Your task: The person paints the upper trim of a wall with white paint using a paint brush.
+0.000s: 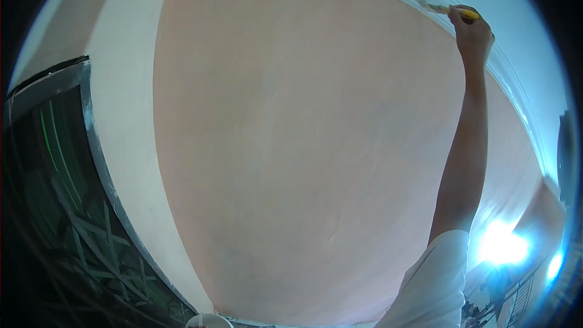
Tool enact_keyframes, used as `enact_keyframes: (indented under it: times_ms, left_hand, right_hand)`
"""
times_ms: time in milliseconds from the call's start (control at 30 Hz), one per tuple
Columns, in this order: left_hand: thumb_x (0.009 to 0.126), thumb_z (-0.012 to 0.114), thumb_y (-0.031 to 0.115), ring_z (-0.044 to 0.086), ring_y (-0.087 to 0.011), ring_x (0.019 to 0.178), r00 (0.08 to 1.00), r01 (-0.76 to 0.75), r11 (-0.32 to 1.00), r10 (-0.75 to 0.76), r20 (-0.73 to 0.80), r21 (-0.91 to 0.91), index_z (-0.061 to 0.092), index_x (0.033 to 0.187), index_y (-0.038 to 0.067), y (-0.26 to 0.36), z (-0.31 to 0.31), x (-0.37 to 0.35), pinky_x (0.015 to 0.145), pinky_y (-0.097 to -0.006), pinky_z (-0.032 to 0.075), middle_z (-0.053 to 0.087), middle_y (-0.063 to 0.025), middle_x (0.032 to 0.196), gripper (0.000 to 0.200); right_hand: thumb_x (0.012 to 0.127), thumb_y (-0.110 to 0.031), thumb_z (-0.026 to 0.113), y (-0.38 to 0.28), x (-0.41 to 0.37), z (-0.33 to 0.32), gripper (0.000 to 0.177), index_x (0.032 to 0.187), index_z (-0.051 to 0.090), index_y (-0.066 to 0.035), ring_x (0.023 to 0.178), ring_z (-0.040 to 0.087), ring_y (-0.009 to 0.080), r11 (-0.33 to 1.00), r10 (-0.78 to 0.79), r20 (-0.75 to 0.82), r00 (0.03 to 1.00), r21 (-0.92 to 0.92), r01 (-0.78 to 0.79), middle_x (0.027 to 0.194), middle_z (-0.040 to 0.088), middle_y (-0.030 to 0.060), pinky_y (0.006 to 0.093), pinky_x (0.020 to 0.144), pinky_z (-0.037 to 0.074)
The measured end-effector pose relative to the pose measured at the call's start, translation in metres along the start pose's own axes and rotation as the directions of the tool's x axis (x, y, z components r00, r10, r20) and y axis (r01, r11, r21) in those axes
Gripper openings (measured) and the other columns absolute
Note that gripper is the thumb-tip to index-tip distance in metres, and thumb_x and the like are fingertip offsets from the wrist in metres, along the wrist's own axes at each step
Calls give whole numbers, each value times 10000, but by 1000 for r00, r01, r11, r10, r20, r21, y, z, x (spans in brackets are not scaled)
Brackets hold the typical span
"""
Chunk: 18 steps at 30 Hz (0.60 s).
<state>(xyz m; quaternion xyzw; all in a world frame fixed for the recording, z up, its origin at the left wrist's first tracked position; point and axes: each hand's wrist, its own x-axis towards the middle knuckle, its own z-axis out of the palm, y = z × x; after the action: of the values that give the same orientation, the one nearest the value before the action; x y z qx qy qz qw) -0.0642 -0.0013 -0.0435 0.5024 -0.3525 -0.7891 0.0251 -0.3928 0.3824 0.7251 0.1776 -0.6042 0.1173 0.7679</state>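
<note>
My right hand [473,31] is raised high at the upper right, its fingers closed around the yellow handle of a paintbrush [466,13]. The brush points left, and its bristle end lies right at the white moulding [513,88] where the wall meets the ceiling. My arm stretches up from a white sleeve [434,282] in front of the pinkish-beige wall [303,146]. Nothing of my left hand shows.
A dark window [54,188] with a grey frame stands at the left, beside a paler wall strip [124,85]. At the bottom edge shows the rim of a white container [209,318]. A bright lamp [503,248] glares at the lower right.
</note>
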Motion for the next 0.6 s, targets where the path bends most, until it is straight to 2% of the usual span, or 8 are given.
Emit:
enact_keyframes:
  times_ms: [33,133,200,267,400,500,600]
  left_hand:
    - [901,535,235,294,-143,374,1000,14,999,-14,11,-44,548,724,112,10,10,-23,367,-307,238,363,17,496,216]
    - [924,532,249,298,-135,385,997,-30,998,34,71,-56,621,882,52,-14,-9,14,377,-303,248,438,-4,550,220]
    - [927,530,248,300,-134,389,998,-56,998,57,39,-23,622,911,45,-22,-14,25,380,-303,252,454,-11,573,224]
    - [931,528,248,303,-133,393,997,-74,997,74,7,11,622,940,38,-24,-12,26,383,-303,257,471,-19,595,231]
    - [937,524,248,308,-131,400,994,-104,994,104,-21,30,623,999,25,-26,-10,23,390,-303,267,505,-33,640,252]
    - [943,521,248,312,-130,406,991,-128,991,129,-38,36,624,1043,14,-31,-11,26,394,-303,274,530,-44,674,274]
    - [948,514,232,332,-133,427,992,-116,992,118,-47,39,616,1077,8,-33,-11,20,407,-310,299,569,-75,777,278]
  right_hand:
    - [844,-360,675,-1,-1,-2,281,952,730,-107,796,708,219,1000,-13,-5,1000,-25,13,856,736,74,356,763,541]
    - [853,-355,672,-5,0,-5,282,951,729,-97,804,707,228,991,-65,2,998,-120,64,845,732,82,348,762,542]
    - [867,-342,670,-14,4,1,278,962,726,-86,811,708,233,974,-119,32,992,-193,122,836,731,82,335,756,544]
    - [865,-330,669,-37,3,7,275,958,723,-78,799,708,246,979,-120,35,992,-159,124,829,728,89,339,751,546]
    - [875,-323,650,-77,10,31,274,956,718,-70,772,704,272,978,-207,54,977,37,205,850,722,115,359,755,545]
    - [871,-271,675,-116,17,46,286,946,698,3,759,715,242,970,-244,103,964,39,241,841,724,137,319,725,565]
    - [821,-136,706,-161,24,50,147,805,695,10,598,623,143,945,-113,99,989,318,77,659,680,72,301,576,505]
